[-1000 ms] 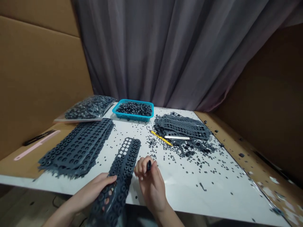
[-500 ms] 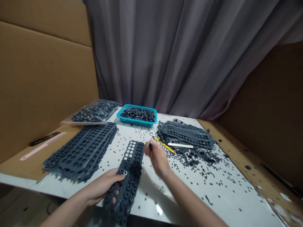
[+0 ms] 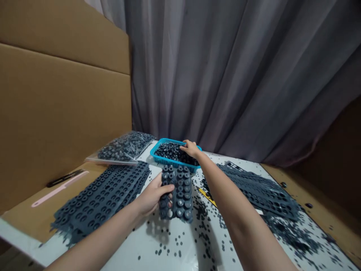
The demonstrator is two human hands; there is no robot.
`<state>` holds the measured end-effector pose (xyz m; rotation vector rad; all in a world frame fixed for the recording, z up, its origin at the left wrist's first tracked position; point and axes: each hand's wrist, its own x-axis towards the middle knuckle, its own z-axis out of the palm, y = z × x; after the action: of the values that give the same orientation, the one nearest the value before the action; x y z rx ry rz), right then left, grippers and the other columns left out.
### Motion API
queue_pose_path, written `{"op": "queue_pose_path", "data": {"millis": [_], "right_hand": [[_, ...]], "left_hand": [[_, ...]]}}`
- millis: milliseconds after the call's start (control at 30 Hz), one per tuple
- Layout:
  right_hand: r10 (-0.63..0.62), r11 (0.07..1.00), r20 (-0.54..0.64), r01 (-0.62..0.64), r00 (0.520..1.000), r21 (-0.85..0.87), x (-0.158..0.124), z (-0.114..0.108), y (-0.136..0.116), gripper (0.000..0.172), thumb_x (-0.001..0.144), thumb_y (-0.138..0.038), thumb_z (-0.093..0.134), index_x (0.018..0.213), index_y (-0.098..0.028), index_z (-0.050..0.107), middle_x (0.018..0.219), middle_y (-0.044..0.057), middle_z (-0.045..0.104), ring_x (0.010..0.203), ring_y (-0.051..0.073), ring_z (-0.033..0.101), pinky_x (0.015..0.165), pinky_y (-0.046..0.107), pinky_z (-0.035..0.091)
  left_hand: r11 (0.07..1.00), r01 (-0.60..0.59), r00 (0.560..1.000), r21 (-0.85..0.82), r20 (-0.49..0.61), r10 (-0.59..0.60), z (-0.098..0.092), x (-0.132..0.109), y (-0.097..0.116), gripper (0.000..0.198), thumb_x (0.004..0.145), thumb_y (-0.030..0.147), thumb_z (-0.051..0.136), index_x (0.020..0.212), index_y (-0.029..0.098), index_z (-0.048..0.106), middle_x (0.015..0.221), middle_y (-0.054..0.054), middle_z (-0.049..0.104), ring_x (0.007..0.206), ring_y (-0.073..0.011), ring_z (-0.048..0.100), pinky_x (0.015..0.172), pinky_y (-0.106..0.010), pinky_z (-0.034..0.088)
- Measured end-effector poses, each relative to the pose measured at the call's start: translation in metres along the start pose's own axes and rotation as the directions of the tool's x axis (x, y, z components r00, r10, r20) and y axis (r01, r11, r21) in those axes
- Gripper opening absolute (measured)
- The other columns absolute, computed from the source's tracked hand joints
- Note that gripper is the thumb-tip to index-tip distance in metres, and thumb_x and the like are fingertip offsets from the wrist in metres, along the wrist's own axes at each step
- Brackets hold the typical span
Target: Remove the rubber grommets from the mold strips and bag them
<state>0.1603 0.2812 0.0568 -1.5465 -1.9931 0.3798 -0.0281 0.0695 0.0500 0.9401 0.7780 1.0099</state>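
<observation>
White tabletop (image 3: 126,250), perforated grey rubber sheet (image 3: 177,194)

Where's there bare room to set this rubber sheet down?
The tan board has a free patch between the pink strip and the stack of rubber sheets. The white tabletop before the held sheet is dotted with loose rubber bits. It's crowded around the blue basket, under your right hand, and by your left hand.
</observation>
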Motion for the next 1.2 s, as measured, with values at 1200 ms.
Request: {"op": "queue_pose_path", "data": {"millis": [1200], "right_hand": [[-0.129,0.953,0.076,0.144,0.989,-0.268,-0.275,0.006,-0.059,0.016,0.084,-0.018,0.041,0.069,-0.019,0.047,0.067,0.003,0.058,0.066,0.019,0.052,0.069,0.033,0.028]], "left_hand": [[0.565,-0.254,0.967,0.785,0.227,0.119,0.01,-0.011,-0.062,0.041,0.083,0.038,0.048,0.049,0.017,0.038,0.05,0.005,0.034,0.051,-0.0099,0.034,0.051,-0.025,0.024]]}}
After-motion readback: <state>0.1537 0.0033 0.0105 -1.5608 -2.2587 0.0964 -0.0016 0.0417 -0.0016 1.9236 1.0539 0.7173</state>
